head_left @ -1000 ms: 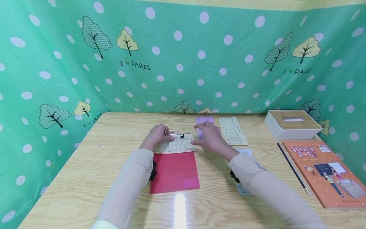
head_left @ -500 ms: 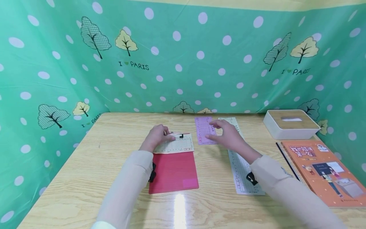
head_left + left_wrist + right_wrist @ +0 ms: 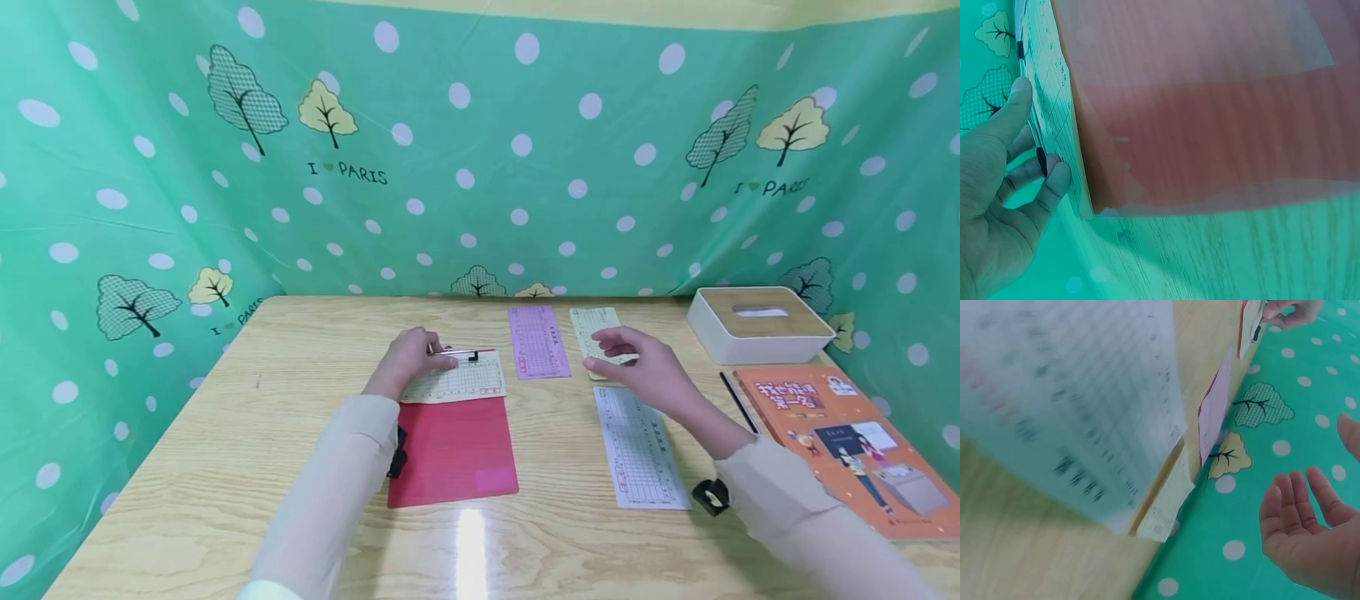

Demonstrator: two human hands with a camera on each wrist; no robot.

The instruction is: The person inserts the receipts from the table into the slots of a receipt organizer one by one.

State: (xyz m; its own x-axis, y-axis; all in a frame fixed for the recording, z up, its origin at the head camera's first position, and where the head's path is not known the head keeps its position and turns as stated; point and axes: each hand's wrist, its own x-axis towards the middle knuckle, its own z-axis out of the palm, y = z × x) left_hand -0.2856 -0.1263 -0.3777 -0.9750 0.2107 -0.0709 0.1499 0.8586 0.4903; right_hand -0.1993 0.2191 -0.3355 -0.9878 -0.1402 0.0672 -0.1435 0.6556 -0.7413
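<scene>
A red clip folder point(image 3: 453, 458) lies on the table with a cream printed form point(image 3: 472, 379) across its top. My left hand point(image 3: 408, 360) pinches the thin metal clip point(image 3: 480, 351) along the folder's top edge; the left wrist view shows thumb and fingers around its black-tipped bar point(image 3: 1041, 161). My right hand point(image 3: 651, 371) hovers with loosely bent fingers and nothing in them, above the gap between a pale yellow-green slip point(image 3: 592, 321) and a light blue slip point(image 3: 637, 450). The hand partly covers the yellow-green slip. A purple slip point(image 3: 538, 342) lies between folder and yellow-green slip.
At the right stand a white tissue box point(image 3: 757, 350) with a wooden lid and, in front of it, an orange book point(image 3: 847, 450). A dark pencil point(image 3: 738, 400) lies along the book's left side. A green patterned cloth point(image 3: 480, 167) hangs behind the table.
My right hand has moved rightward from beside the clip, past the purple slip, to over the yellow-green slip, uncovering the purple and blue slips. The left hand stays on the clip.
</scene>
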